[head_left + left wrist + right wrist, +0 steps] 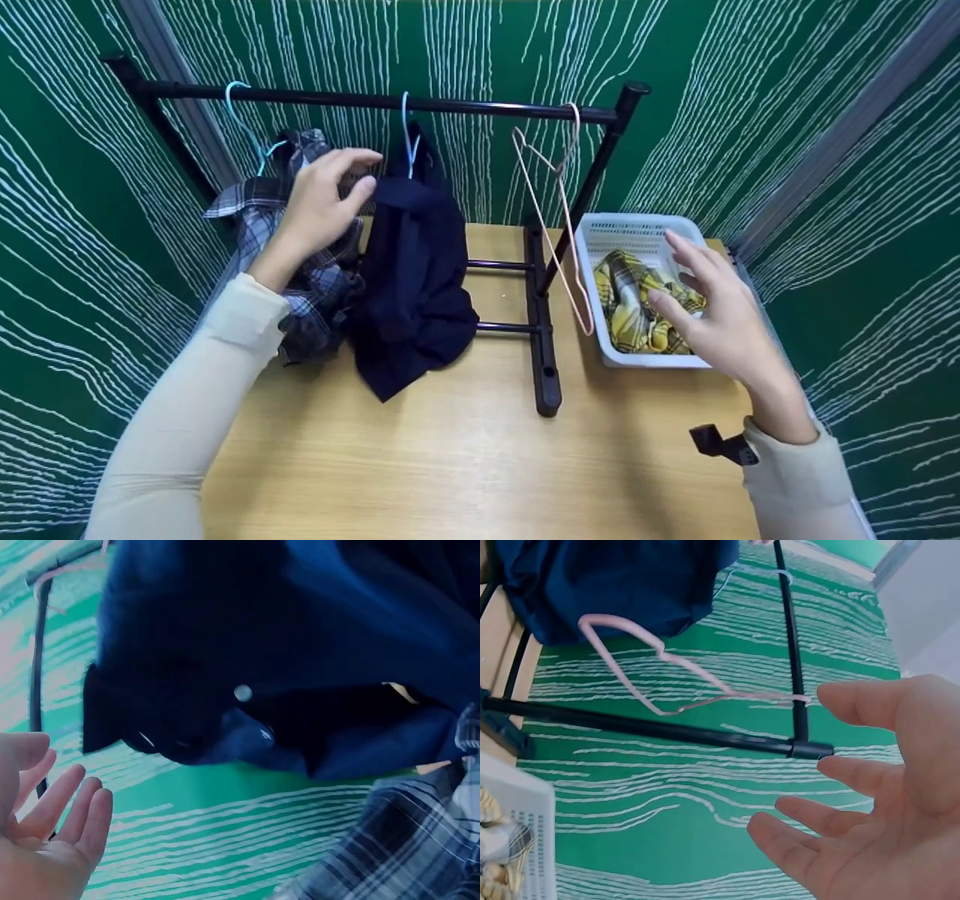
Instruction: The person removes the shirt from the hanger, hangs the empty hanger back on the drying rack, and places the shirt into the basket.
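Observation:
My left hand (322,195) hovers with loosely bent fingers beside a navy shirt (412,262), which hangs from a light blue hanger (409,135) on the black rack. Nothing lies between its thumb and fingers. Behind that wrist hangs a grey plaid shirt (259,217) on another blue hanger (241,120). In the left wrist view the navy shirt shows a pale button. My right hand (720,315), fingers spread and holding nothing, is above a white basket (589,300) with a yellow plaid garment (626,300) in it. A bare pink hanger (570,232) hangs at the rack's right end.
The black clothes rack (480,106) stands on a wooden table (480,465), its right foot (546,360) reaching toward me. Green walls with white wavy lines (457,45) enclose the table at the back and sides.

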Demonstrator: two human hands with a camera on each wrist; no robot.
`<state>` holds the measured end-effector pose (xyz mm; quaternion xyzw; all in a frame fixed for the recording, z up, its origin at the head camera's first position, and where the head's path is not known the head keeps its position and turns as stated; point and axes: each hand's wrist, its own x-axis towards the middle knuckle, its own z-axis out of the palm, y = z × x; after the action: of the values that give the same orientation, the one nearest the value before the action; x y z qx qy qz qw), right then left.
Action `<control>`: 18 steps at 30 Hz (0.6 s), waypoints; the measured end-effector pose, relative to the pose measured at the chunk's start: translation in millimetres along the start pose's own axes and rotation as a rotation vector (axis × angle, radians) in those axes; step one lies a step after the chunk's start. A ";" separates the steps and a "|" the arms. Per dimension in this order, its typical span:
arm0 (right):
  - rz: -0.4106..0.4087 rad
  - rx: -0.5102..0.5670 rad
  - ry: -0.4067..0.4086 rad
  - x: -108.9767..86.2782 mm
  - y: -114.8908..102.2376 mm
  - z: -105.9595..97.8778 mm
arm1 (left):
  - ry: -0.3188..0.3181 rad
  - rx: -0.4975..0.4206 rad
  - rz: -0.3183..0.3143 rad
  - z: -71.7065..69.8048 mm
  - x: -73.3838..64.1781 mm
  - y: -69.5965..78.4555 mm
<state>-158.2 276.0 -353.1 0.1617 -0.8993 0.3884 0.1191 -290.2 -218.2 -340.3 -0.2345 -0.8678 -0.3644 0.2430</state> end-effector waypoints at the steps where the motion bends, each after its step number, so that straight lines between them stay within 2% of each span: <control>1: -0.016 0.009 0.006 0.5 -2.3 2.0 | -0.001 -0.004 -0.014 -1.0 2.2 -3.5; 6: -0.082 0.047 0.012 1.5 -13.0 15.2 | -0.042 -0.024 -0.081 -2.7 14.8 -19.3; 11: -0.106 0.065 0.002 -2.3 -24.7 26.8 | -0.088 -0.019 -0.125 0.3 30.1 -31.1; 18: -0.139 0.074 -0.004 -6.8 -39.6 36.9 | -0.131 -0.018 -0.114 9.7 54.1 -44.6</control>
<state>-140.1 224.6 -353.9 0.2285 -0.8713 0.4117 0.1381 -360.4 -226.4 -337.3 -0.2101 -0.8905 -0.3694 0.1624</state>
